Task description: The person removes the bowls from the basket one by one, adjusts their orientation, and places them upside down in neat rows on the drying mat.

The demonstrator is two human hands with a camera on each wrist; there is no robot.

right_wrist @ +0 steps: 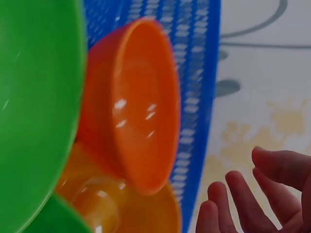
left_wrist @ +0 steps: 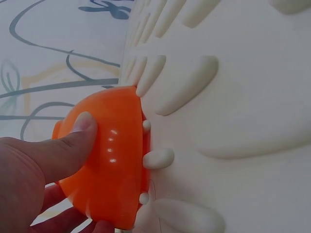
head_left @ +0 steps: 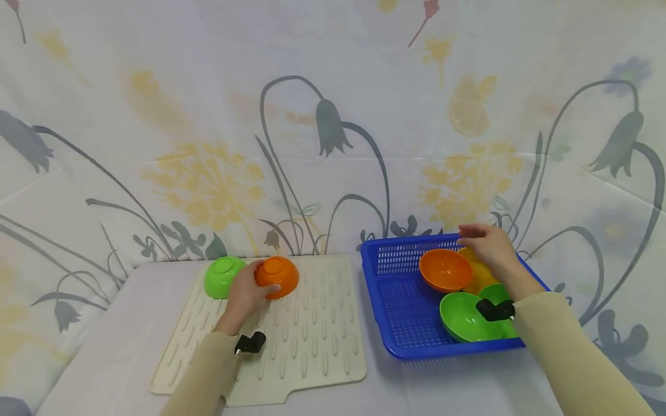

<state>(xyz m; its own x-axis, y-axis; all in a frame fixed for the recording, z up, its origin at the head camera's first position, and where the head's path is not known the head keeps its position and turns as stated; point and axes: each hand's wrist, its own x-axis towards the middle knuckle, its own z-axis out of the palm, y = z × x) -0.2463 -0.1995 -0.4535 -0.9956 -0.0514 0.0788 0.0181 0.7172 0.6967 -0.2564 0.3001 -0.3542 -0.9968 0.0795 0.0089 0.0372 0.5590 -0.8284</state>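
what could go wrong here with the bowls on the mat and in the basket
The left hand holds the upturned orange bowl close beside the green bowl; it might knock it. In the blue basket, the tilted orange bowl leans on others and may slip as the right hand reaches in.

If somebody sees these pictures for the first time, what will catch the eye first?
Probably the bright blue basket on the right, holding orange, yellow and green bowls, with the right hand open above its far rim. Next, the left hand gripping an upturned orange bowl on the cream ribbed mat, beside an upturned green bowl.
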